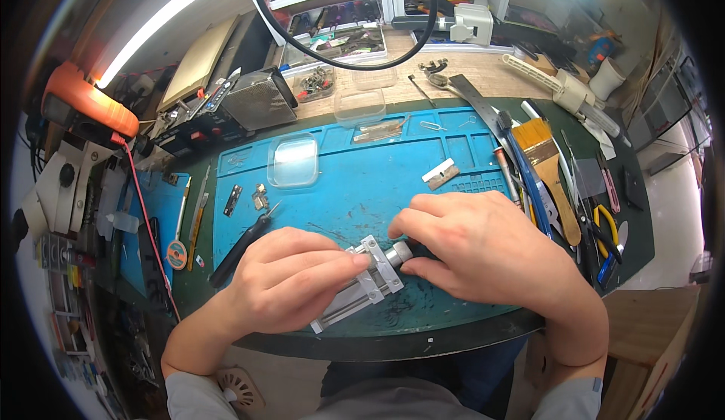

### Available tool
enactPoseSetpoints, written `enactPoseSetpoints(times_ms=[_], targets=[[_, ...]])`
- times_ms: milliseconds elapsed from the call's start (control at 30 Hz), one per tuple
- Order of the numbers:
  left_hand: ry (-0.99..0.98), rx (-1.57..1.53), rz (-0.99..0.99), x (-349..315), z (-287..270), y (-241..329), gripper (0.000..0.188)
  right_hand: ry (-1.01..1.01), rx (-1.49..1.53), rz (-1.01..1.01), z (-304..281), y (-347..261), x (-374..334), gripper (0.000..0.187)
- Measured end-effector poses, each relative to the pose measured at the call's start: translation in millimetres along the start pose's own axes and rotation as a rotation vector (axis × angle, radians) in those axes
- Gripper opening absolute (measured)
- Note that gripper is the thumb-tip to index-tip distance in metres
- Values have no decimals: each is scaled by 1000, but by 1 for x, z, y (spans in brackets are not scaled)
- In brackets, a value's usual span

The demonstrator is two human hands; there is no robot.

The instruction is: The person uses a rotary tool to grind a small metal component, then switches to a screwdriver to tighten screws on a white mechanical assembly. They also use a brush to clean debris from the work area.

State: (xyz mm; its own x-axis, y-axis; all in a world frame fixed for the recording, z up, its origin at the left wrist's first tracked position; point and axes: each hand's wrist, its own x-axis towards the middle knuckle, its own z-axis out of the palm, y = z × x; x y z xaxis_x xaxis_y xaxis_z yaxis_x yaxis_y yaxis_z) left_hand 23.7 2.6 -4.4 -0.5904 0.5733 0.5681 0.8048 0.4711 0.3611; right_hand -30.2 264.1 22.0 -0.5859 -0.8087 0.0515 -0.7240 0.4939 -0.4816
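A small silver metal clamp (387, 275) with rails and a round knob (397, 253) lies tilted at the near edge of the blue work mat (340, 186). My left hand (291, 280) is closed over its left part, thumb and fingers pressed on the metal. The palm hides what the clamp may hold. From the right, my right hand (483, 246) has its thumb and forefinger around the knob at the clamp's end. A black-handled screwdriver (245, 245) rests just beyond my left hand. Small metal parts (260, 197) lie further up the mat.
Ahead is a clear plastic box (294, 160). On the right lie a wide brush (540, 144), yellow-handled pliers (606, 231) and several tools. At the left are an orange device (91, 110) and a solder spool (177, 254). A black cable loop (343, 65) hangs above the back.
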Motion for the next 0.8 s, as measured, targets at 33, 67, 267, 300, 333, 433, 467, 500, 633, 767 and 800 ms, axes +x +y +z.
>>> enactPoseSetpoints(times_ms=[33, 67, 267, 300, 333, 433, 467, 500, 633, 767, 800], targets=[[-5, -6, 11, -1, 0, -1, 47, -1, 5, 2, 0, 0, 0, 22], [-11, -12, 21, -1, 0, -2, 48, -2, 10, 4, 0, 0, -1, 22], [-33, 34, 22, 1, 0, 0, 48, -16, -4, -8, -1, 1, -2, 23], [-31, 29, 27, 1, 1, -1, 48, -13, -3, -5, -1, 1, -2, 23], [-29, 27, 30, 1, 1, -1, 48, -11, 0, -4, -2, 1, -2, 23], [-26, 35, 18, 2, 0, 0, 49, -5, 9, -7, 0, 1, -1, 23], [-26, 40, 11, 2, 0, 0, 49, -3, 12, -9, 0, 2, -2, 23], [-35, 43, 8, 2, 0, 0, 49, -4, 8, -10, 0, 2, -2, 24], [-64, 69, 16, 3, -2, 2, 50, -2, 3, -11, 0, 2, -2, 24], [-80, 99, 47, 2, -1, 3, 51, 26, 14, -31, 1, 4, -2, 22], [-100, 104, 30, 3, -3, 4, 49, 33, 14, -36, 1, 4, -3, 22]])
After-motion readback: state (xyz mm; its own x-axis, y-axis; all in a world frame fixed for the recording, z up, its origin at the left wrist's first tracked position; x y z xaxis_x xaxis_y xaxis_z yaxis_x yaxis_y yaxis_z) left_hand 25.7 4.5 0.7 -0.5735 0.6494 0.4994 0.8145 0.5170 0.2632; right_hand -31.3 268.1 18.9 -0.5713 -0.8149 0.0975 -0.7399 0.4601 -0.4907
